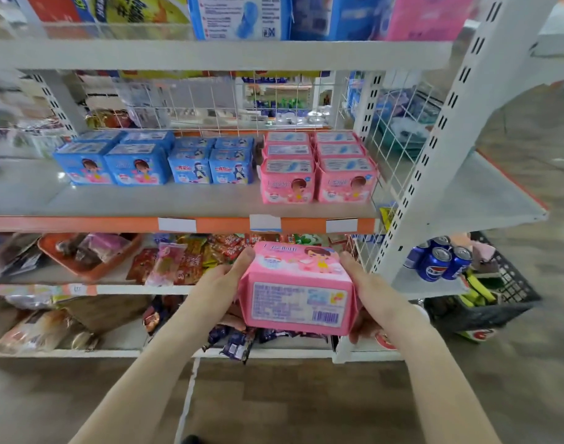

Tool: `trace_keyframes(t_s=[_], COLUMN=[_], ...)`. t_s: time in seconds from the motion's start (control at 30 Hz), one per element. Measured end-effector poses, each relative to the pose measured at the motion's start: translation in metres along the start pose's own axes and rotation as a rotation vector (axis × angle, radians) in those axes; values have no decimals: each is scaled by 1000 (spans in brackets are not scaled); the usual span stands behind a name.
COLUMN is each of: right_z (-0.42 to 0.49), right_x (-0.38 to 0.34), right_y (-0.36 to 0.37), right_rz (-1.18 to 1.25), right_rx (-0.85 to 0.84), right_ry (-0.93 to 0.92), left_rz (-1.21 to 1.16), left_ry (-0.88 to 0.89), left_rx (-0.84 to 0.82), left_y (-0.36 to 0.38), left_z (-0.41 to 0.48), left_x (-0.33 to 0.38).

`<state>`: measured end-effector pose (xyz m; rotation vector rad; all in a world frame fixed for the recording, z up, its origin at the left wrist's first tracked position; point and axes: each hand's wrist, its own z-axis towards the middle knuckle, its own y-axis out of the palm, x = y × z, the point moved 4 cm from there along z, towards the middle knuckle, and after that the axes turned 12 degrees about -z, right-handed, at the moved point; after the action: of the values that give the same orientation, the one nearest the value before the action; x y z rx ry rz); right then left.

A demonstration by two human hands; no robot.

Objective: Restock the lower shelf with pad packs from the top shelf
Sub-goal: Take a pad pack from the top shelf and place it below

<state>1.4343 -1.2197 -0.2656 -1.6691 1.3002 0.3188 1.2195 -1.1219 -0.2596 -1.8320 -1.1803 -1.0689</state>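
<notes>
I hold a pink pad pack [298,288] in front of the shelving, below the orange-edged shelf [91,224]. My left hand [224,277] grips its left side and my right hand [364,290] grips its right side. On that shelf stand two rows of pink pad packs [317,168] at the right, with blue pad packs [112,161] and smaller blue packs [211,163] to their left. The top shelf [210,54] above carries large blue and pink packs [335,16], cut off by the frame's edge.
Snack bags [178,261] and an orange tray [88,254] fill the shelves below. A white upright post [434,149] stands at the right. Blue soda cans [439,261] and a black crate [492,296] sit beyond it. Bare shelf surface lies in front of the blue packs.
</notes>
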Motion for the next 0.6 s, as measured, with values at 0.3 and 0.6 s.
trace_keyframes(t_s=[0.3, 0.6], right_z=[1, 2], right_x=[-19, -24], right_y=[1, 0], right_rz=[48, -41], right_rx=[151, 310], right_ry=[-279, -468], left_rz=[-127, -24], left_ry=[133, 372], left_rx=[14, -17], left_y=[-8, -3], left_z=[1, -17], left_x=[6, 24])
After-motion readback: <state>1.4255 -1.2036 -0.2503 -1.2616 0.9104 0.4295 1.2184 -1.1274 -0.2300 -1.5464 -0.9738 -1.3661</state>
